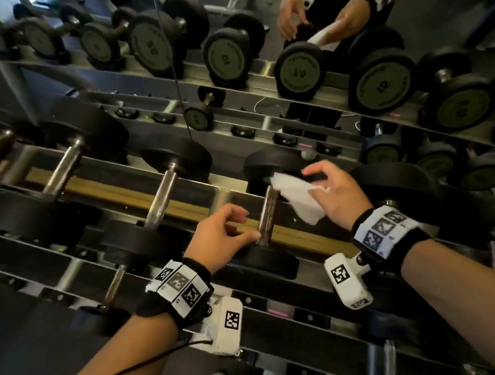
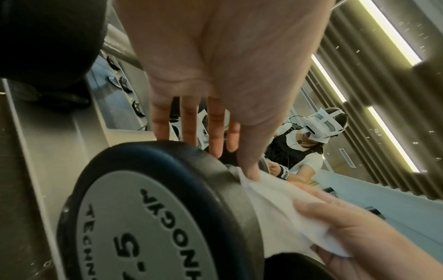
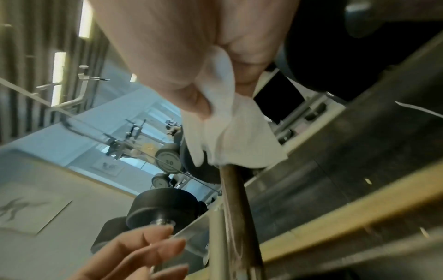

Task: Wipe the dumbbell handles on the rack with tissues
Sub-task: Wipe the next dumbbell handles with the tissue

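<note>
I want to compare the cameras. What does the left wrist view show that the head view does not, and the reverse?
Only the left wrist view shows the grey end plate of the dumbbell with its lettering. Only the head view shows the whole rack, the row of other dumbbells and both wristbands. Both show the left hand beside the handle and the right hand holding the white tissue.

Black wristbands (image 1: 180, 290) — white coded tags, cable

tissue (image 1: 298, 198) hides the handle's (image 1: 268, 216) far end
</note>
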The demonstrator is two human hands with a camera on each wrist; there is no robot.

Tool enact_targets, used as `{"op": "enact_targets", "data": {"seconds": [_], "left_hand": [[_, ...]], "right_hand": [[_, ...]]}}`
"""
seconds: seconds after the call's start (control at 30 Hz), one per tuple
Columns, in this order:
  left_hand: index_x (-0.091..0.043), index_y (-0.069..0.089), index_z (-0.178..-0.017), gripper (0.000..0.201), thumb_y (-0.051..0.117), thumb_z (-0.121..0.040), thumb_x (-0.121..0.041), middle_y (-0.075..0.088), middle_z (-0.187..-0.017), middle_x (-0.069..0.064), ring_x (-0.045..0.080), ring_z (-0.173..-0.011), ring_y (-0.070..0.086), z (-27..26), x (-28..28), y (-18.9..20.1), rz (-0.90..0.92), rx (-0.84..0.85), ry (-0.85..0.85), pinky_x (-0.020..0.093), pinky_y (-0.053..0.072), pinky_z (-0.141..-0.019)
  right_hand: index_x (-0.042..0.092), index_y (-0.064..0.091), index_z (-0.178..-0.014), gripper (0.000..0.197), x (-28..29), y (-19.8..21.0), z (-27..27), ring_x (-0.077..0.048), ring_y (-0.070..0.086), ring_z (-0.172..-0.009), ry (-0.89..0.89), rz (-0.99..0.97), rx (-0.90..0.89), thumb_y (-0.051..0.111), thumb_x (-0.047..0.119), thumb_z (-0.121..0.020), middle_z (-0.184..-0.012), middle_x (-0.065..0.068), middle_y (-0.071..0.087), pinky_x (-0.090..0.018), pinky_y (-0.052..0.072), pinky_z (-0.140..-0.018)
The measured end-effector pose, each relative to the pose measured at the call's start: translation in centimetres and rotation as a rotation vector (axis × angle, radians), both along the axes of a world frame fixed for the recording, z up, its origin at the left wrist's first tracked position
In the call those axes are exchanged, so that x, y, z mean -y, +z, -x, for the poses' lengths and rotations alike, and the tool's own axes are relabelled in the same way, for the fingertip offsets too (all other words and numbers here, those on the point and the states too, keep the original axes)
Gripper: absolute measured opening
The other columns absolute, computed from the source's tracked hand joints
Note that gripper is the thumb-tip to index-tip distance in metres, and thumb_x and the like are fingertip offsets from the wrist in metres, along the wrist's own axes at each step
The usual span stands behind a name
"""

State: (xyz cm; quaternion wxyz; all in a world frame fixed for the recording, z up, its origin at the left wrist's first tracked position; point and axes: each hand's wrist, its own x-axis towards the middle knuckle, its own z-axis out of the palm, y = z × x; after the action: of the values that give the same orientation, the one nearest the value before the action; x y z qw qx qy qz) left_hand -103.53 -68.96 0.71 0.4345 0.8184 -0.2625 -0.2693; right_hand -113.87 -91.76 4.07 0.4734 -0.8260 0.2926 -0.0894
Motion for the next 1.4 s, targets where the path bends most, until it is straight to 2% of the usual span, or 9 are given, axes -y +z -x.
{"op": "enact_targets", "data": {"seconds": [0.1,0.2,0.3,0.73,0.83,0.93,1.07,1.23,1.4], "left_hand": [[-0.038,0.064,-0.105,0.048,0.085,-0.063,-0.050,0.064,-0.106,-0.025,-0.015,-0.099,0.055,0.2,-0.8,-0.8,-0.048,-0.028,-0.024,0.005,0.040,-0.079],[-0.040,0.063,-0.105,0.053,0.085,-0.060,-0.055,0.064,-0.107,-0.025,-0.007,-0.105,0.056,0.3,-1.4,-1.7,-0.089,-0.058,-0.030,0.021,0.047,-0.094],[-0.041,0.064,-0.105,0.055,0.081,-0.058,-0.063,0.064,-0.105,-0.025,-0.006,-0.105,0.057,0.3,-1.8,-2.1,-0.104,-0.073,-0.034,0.026,0.048,-0.097],[-0.032,0.060,-0.121,0.065,0.082,-0.064,-0.056,0.061,-0.119,-0.014,0.007,-0.113,0.055,0.4,-1.9,-1.5,-0.176,-0.115,-0.025,0.028,0.046,-0.098],[-0.033,0.061,-0.118,0.062,0.080,-0.064,-0.058,0.061,-0.115,-0.018,0.001,-0.107,0.055,0.7,-1.9,-1.3,-0.175,-0.077,-0.021,0.021,0.044,-0.090],[-0.045,0.062,-0.099,0.038,0.079,-0.067,-0.058,0.063,-0.102,-0.022,-0.010,-0.096,0.054,1.0,-2.0,-0.8,-0.167,0.006,-0.064,0.009,0.038,-0.077],[-0.051,0.063,-0.086,0.024,0.081,-0.070,-0.046,0.066,-0.092,-0.026,-0.018,-0.090,0.055,1.0,-2.4,-0.2,-0.121,0.000,-0.082,0.003,0.034,-0.069],[-0.049,0.064,-0.091,0.027,0.082,-0.071,-0.042,0.064,-0.094,-0.026,-0.019,-0.090,0.053,0.9,-2.8,-0.4,-0.107,-0.051,-0.050,0.003,0.035,-0.069],[-0.050,0.064,-0.091,0.028,0.081,-0.070,-0.045,0.063,-0.093,-0.029,-0.027,-0.089,0.049,0.9,-2.8,-0.6,-0.096,-0.047,-0.046,0.000,0.034,-0.068]], "right_hand": [[0.026,0.060,-0.132,0.050,0.0,-0.1,-1.1,-0.006,0.062,-0.106,0.191,0.311,0.032,0.051,0.001,-0.090,-0.117,0.005,0.069,-0.006,0.040,-0.093],[0.028,0.046,-0.145,0.058,-1.2,-2.0,-2.6,-0.023,0.056,-0.125,0.581,0.639,-0.292,0.046,0.002,-0.093,-0.142,-0.003,0.056,-0.028,0.039,-0.106],[0.024,0.039,-0.150,0.059,-1.6,-3.3,-3.5,-0.023,0.036,-0.143,0.723,0.632,-0.428,0.043,0.000,-0.096,-0.160,0.003,0.030,-0.036,0.031,-0.116],[0.010,0.025,-0.154,0.051,-3.7,-2.6,-1.8,-0.027,0.013,-0.152,0.881,0.462,-0.535,0.030,0.006,-0.104,-0.165,-0.006,0.012,-0.039,0.013,-0.122],[0.010,0.029,-0.153,0.048,-4.8,-2.2,-0.8,-0.028,0.022,-0.149,0.857,0.394,-0.561,0.031,0.009,-0.105,-0.164,-0.007,0.019,-0.038,0.018,-0.120],[0.016,0.045,-0.146,0.042,-5.3,-1.4,-0.3,-0.027,0.046,-0.134,0.744,0.253,-0.625,0.038,0.018,-0.105,-0.147,-0.010,0.048,-0.029,0.033,-0.105],[0.003,0.059,-0.132,0.035,-4.4,0.6,-0.8,-0.024,0.056,-0.110,0.377,-0.346,-0.463,0.052,0.015,-0.100,-0.119,-0.010,0.060,-0.039,0.040,-0.108],[0.020,0.067,-0.126,0.032,-1.6,2.4,-1.7,-0.017,0.063,-0.109,0.092,0.075,-0.058,0.052,0.015,-0.098,-0.120,-0.004,0.069,-0.033,0.049,-0.098],[0.026,0.055,-0.139,0.043,-1.8,0.2,-3.2,-0.026,0.064,-0.110,0.391,0.457,-0.226,0.043,0.009,-0.101,-0.128,-0.010,0.065,-0.032,0.047,-0.099]]}}
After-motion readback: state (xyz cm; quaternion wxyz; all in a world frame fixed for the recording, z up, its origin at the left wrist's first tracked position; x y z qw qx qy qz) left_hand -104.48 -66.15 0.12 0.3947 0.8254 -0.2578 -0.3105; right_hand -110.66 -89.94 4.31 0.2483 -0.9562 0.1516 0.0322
